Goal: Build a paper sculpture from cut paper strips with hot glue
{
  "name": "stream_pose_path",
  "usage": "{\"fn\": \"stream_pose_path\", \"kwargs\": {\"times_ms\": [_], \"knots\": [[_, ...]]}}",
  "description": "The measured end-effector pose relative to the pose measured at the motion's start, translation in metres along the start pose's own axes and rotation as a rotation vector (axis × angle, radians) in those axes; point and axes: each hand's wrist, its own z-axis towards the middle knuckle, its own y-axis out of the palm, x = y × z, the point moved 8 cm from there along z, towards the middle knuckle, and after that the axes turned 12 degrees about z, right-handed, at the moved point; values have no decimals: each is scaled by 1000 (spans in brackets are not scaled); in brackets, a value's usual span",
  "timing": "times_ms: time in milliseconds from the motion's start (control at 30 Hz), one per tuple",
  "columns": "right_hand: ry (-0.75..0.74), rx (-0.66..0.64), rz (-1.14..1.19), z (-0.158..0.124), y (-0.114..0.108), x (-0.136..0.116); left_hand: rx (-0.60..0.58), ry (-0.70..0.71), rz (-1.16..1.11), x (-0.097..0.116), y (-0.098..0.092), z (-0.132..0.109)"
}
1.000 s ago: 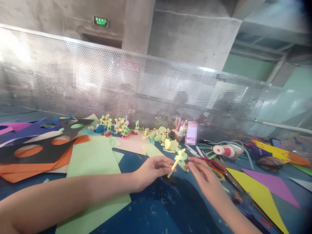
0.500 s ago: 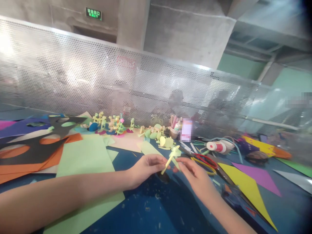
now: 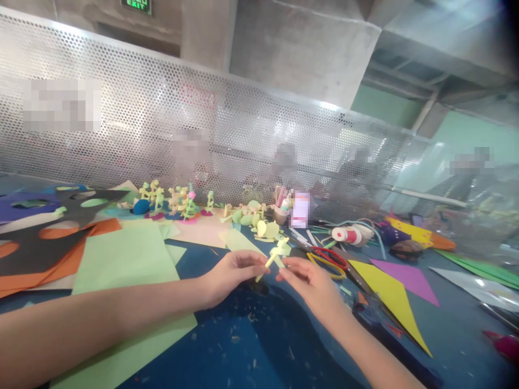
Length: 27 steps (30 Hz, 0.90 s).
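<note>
My left hand [image 3: 237,273] pinches one end of a small folded paper strip piece [image 3: 279,249] in pale yellow and light green. Fingers of my right hand [image 3: 306,278] are closed on its other side, at a light green tail. Loops and crossed ends of the paper stick up between the two hands, above the blue tabletop [image 3: 235,351]. Under my left forearm lies a large light green sheet [image 3: 121,259]. Just right of the paper piece are scissors with red and yellow handles [image 3: 330,258].
Small paper figures on round bases [image 3: 188,208] stand along the back, beside pale green paper ovals [image 3: 263,228]. Black sheets with cut holes [image 3: 36,246] cover the left. A yellow sheet [image 3: 389,297], a purple sheet [image 3: 405,278] and a red-and-white roll [image 3: 346,235] are rightward. A perforated metal screen [image 3: 251,124] rises behind.
The view has shifted, so the whole scene sits further left and slightly higher. Both hands keep hold of the paper piece, which shows at a slightly different angle.
</note>
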Motion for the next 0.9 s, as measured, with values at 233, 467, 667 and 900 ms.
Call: {"fn": "stream_pose_path", "kwargs": {"times_ms": [233, 467, 667, 900], "knots": [[-70, -4, -67, -4, 4, -6, -11, 34, 48, 5, 2, -1], [-92, -10, -125, -7, 7, -10, 11, 26, 2, 3, 0, 0], [-36, -21, -68, -7, 8, -3, 23, 1, 25, 1, -1, -1], [-13, 10, -36, -5, 4, 3, 16, 73, 86, 11, 0, -3]]}}
